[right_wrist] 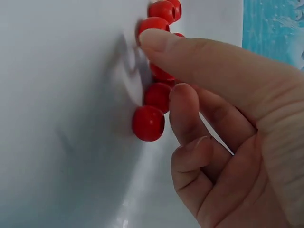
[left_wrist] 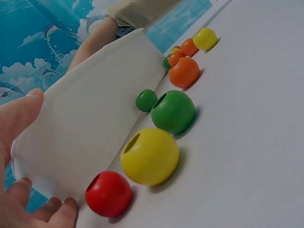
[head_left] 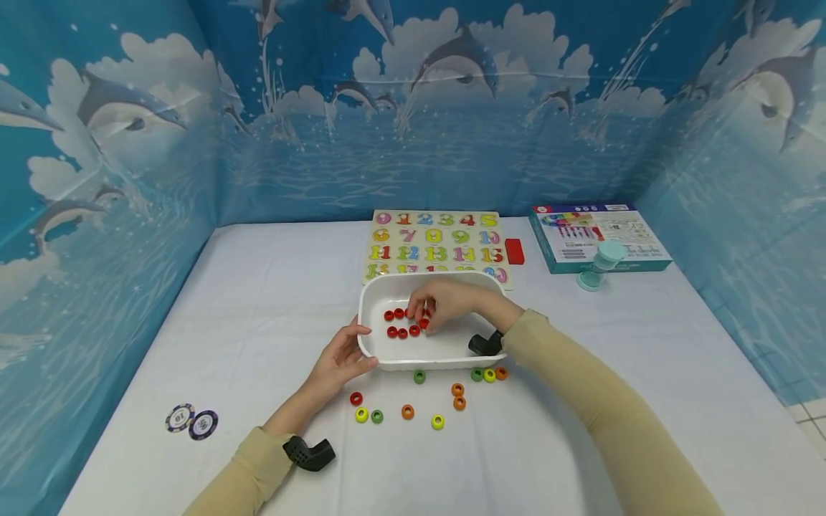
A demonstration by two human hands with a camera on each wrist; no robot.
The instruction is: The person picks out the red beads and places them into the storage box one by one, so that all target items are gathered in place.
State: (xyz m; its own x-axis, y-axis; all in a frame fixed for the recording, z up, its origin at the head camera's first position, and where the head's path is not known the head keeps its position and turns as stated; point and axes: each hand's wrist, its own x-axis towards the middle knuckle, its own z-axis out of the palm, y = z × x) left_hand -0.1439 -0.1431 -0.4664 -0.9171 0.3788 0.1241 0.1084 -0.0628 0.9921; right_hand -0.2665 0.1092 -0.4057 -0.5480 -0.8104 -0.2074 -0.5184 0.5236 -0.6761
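A white plastic basin (head_left: 439, 363) stands on the table with several red beads (head_left: 392, 332) inside, in two loose rows. My left hand (head_left: 340, 356) holds the basin's left end, its fingers and thumb spread along the rim and outer wall. Inside the basin my right hand (head_left: 445, 301) reaches down among the beads. Its thumb and a finger pinch a red bead (right_wrist: 153, 27) in the right wrist view, partly hidden by the thumb. Outside the near wall lie a red bead (left_wrist: 109, 194), a yellow bead (left_wrist: 150, 156) and a green bead (left_wrist: 174, 112).
Several orange, yellow and green beads (head_left: 459, 403) lie in front of the basin. A number puzzle board (head_left: 435, 236) and a red piece (head_left: 514, 251) lie behind it. Back right are a box (head_left: 600, 236) and a mint sand timer (head_left: 601, 265). Two poker chips (head_left: 191, 421) lie front left.
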